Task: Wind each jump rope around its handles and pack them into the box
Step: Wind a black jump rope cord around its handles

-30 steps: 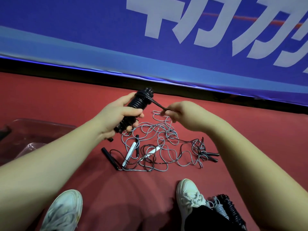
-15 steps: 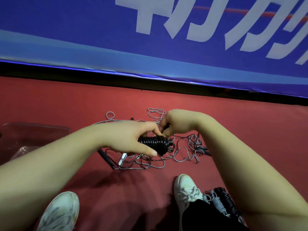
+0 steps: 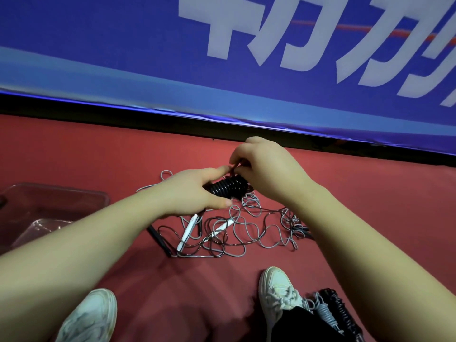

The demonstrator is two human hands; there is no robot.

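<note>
My left hand grips a black jump rope bundle, its cord coiled tightly round the handles and lying roughly level. My right hand sits at the bundle's far end and pinches the loose end of the black cord with its fingertips. Below the hands, a tangle of grey and black ropes lies on the red floor, with white handles and a black handle among the loops. A clear plastic box stands at the left.
Two wound rope bundles, one grey and one black, lie by my right shoe. My left shoe is at the bottom left. A blue banner wall closes off the red floor behind.
The bundle came down from upright to level in my left hand. My right hand moved in from pulling the cord out to pinching its end against the bundle's tip.
</note>
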